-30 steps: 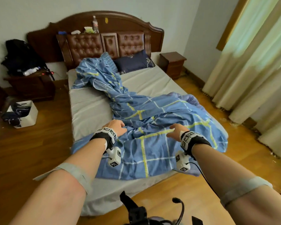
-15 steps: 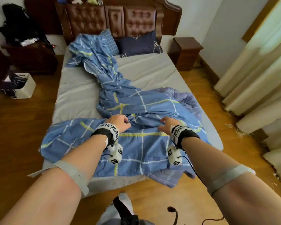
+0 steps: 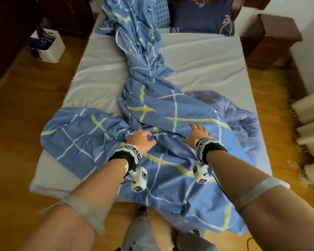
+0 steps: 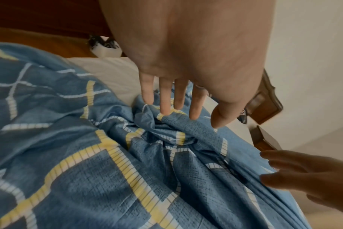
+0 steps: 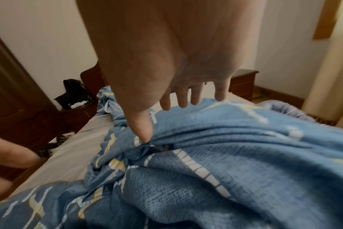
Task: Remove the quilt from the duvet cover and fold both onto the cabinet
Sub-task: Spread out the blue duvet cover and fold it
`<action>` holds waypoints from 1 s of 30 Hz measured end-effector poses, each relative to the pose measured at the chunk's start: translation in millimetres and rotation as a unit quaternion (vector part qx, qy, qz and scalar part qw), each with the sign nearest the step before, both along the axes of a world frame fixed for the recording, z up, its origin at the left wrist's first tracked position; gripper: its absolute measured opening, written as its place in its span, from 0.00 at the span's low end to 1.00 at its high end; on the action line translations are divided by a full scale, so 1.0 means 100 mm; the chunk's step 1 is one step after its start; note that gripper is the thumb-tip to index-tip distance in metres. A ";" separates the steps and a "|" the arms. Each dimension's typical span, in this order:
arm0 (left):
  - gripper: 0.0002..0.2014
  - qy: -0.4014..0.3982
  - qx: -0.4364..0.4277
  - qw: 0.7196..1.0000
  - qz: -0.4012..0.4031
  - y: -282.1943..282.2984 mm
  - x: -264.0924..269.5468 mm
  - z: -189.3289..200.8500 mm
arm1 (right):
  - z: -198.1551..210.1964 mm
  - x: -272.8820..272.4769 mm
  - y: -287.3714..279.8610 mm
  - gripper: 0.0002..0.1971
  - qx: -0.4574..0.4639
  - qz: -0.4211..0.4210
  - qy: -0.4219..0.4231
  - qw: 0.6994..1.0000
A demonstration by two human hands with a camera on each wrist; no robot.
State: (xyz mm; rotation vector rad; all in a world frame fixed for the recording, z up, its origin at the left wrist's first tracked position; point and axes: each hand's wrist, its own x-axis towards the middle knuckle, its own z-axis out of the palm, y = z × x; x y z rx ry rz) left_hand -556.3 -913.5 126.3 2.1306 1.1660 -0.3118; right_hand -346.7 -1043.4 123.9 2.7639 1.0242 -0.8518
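Now 2 hands, L (image 3: pixel 140 140) & R (image 3: pixel 198 133), fingers spread flat on 1 duvet cover (image 3: pixel 161 109).

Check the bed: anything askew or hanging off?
Yes. The duvet cover lies twisted in a diagonal rope across the mattress, and its near corner droops over the foot edge towards the floor.

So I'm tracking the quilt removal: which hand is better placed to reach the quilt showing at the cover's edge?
Probably the right hand: open on the duvet cover, nearest the exposed purple quilt. The left hand hovers farther away.
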 end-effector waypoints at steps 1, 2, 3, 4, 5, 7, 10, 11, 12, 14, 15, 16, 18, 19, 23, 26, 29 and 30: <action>0.19 -0.007 -0.022 0.999 0.028 -0.01 0.02 -0.08 | -0.12 0.04 0.05 0.45 -0.008 0.007 0.004 1.000; 0.19 -0.014 -0.037 0.998 0.058 -0.05 0.03 -0.13 | -0.21 0.07 0.07 0.44 -0.020 0.019 0.002 1.000; 0.19 -0.014 -0.047 0.995 0.084 -0.11 0.05 -0.18 | -0.31 0.11 0.07 0.41 -0.028 0.034 -0.003 0.999; 0.18 -0.011 -0.056 0.993 0.104 -0.19 0.06 -0.20 | -0.37 0.16 0.04 0.34 -0.031 0.053 -0.011 0.998; 0.18 -0.005 -0.061 0.991 0.118 -0.28 0.10 -0.19 | -0.40 0.23 0.00 0.25 -0.030 0.069 -0.012 0.997; 0.16 -0.005 -0.066 0.987 0.143 -0.47 0.20 -0.15 | -0.37 0.38 -0.10 0.16 -0.011 0.083 0.019 0.996; 0.15 -0.017 -0.067 0.980 0.186 -0.82 0.54 0.04 | -0.08 0.63 -0.34 0.11 0.068 0.072 0.081 0.992; 0.18 -0.023 -0.069 0.976 0.203 -0.96 0.69 0.12 | 0.05 0.72 -0.44 0.09 0.101 0.075 0.095 0.988; 0.20 -0.034 -0.067 0.974 0.213 -1.09 0.85 0.19 | 0.20 0.83 -0.56 0.06 0.130 0.077 0.108 0.983; 0.21 -0.058 -0.076 0.969 0.228 -1.31 1.17 0.31 | 0.46 1.06 -0.75 0.07 0.178 0.072 0.147 0.970; 0.21 -0.068 -0.085 0.967 0.232 -1.38 1.35 0.35 | 0.57 1.19 -0.84 0.10 0.206 0.066 0.170 0.962; 0.22 -0.079 -0.092 0.964 0.235 -1.44 1.49 0.37 | 0.68 1.32 -0.93 0.11 0.226 0.056 0.194 0.953; 0.32 -0.127 -0.124 0.943 0.283 -1.57 1.80 0.47 | 0.86 1.53 -1.14 0.10 0.256 0.048 0.232 0.937; 0.34 -0.154 -0.144 0.928 0.308 -1.61 1.94 0.51 | 0.93 1.61 -1.24 0.10 0.264 0.052 0.245 0.931; 0.28 -0.214 -0.202 0.908 0.299 -1.76 2.48 0.79 | 1.21 1.83 -1.66 0.10 0.261 0.058 0.284 0.921; 0.13 -0.228 -0.179 0.926 0.243 -1.76 2.84 0.70 | 1.35 2.02 -1.99 0.12 0.236 0.057 0.255 0.936; 0.08 -0.202 -0.117 0.958 0.168 -1.81 3.09 0.73 | 1.44 2.28 -2.28 0.10 0.201 0.038 0.232 0.951; 0.10 -0.198 -0.093 0.965 0.146 -1.88 3.14 0.83 | 1.44 2.36 -2.37 0.09 0.188 0.027 0.232 0.954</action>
